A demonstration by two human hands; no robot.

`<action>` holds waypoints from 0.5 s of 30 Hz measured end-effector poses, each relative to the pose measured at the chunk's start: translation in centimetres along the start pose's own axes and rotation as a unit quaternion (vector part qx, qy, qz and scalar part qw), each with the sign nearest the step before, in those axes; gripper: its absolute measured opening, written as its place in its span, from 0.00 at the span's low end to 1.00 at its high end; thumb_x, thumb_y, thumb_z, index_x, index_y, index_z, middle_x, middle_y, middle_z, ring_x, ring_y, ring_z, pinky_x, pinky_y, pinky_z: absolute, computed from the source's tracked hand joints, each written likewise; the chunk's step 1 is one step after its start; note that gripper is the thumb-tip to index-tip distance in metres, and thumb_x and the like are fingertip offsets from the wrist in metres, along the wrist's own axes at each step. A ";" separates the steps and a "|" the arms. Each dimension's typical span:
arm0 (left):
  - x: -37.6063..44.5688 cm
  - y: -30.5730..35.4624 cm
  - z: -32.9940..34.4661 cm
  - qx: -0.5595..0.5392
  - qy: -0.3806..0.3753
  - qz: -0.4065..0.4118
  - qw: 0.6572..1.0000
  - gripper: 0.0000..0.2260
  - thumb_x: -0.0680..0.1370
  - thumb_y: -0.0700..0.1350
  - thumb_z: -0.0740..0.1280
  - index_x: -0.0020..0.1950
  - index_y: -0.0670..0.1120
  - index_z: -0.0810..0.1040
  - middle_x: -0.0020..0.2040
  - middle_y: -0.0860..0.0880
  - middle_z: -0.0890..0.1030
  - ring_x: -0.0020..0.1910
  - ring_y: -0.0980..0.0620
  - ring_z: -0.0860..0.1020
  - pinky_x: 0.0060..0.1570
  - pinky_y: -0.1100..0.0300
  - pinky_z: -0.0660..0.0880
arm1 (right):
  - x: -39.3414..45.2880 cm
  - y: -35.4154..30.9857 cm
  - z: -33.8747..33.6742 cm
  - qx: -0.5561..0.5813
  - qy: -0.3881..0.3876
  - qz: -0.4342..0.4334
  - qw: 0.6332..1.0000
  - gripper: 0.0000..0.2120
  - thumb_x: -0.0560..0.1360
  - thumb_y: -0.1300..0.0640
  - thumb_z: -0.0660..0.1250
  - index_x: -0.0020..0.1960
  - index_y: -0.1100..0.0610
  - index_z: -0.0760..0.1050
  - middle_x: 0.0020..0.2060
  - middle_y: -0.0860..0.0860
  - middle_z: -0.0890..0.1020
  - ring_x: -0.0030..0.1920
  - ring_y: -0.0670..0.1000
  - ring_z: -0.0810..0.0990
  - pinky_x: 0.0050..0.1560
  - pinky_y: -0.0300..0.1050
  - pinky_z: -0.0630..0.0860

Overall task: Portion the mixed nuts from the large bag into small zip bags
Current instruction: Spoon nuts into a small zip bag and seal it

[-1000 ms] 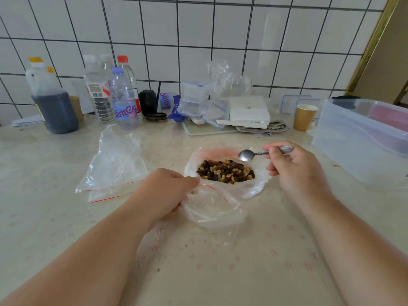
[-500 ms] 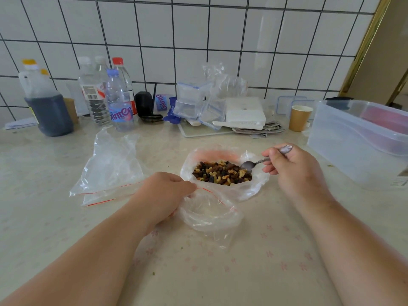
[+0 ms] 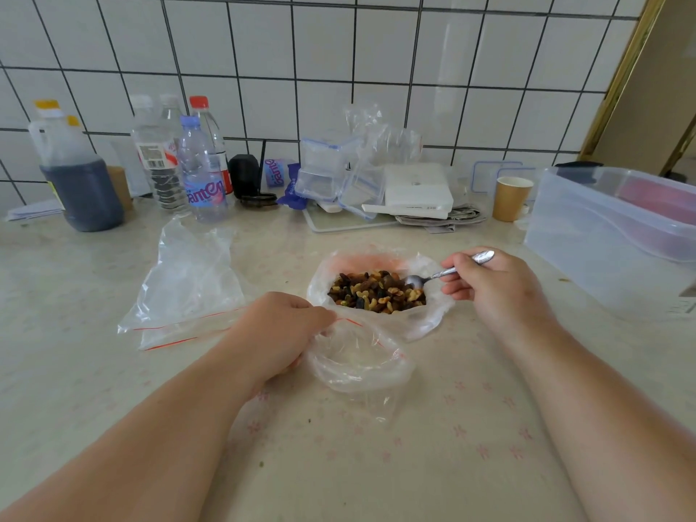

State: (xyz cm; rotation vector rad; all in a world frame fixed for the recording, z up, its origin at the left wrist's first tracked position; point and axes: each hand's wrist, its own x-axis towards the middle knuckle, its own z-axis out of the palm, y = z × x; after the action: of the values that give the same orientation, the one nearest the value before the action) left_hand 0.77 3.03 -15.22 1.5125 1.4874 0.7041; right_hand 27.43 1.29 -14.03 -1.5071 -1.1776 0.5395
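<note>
Left hand (image 3: pixel 277 329): fingers curled, pinching the rim of a small zip bag (image 3: pixel 359 365) at its red seal line and holding the mouth open. The fingertips are hidden behind the knuckles, so the exact grip cannot be told. The bag lies on the counter (image 3: pixel 433 457) toward its near middle; nothing can be made out inside it.

Right hand (image 3: pixel 497 292): fingers curled round the handle of a metal spoon (image 3: pixel 444 273), thumb on top. The spoon's bowl is down among the mixed nuts (image 3: pixel 376 293), partly buried; whether it carries any load cannot be told.

The nuts sit in the large bag (image 3: pixel 422 322), its top rolled down, at the middle of the counter, just behind the small bag and touching it. A pinkish patch shows on its far wall.

To the left, further empty zip bags (image 3: pixel 188 292) lie flat, overlapping; their number cannot be told.

Along the back edge, by the tiled wall: a jug of dark liquid (image 3: pixel 77 182), several water bottles (image 3: pixel 201 175), stacked clear containers (image 3: pixel 331 175), a white box (image 3: pixel 418 190) and a paper cup (image 3: pixel 512 197). At the right edge a large clear tub (image 3: pixel 602 235) is cut off by the frame; its contents show only as a reddish blur.
</note>
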 end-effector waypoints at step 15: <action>-0.1 0.3 0.1 0.010 0.001 0.005 1.000 0.12 0.73 0.57 0.71 0.37 0.50 0.86 0.24 0.50 0.71 0.19 0.52 0.66 0.27 0.63 0.63 | 0.4 0.6 1.1 0.243 0.007 0.187 0.952 0.09 0.80 0.64 0.61 0.45 0.65 0.78 0.28 0.55 0.83 0.29 0.49 0.84 0.28 0.38 0.79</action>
State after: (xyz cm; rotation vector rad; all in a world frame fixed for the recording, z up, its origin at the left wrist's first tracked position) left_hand 0.96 2.90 -14.99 1.5350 1.4936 0.7000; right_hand 26.95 2.17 -14.82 -1.2963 -0.6742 0.9930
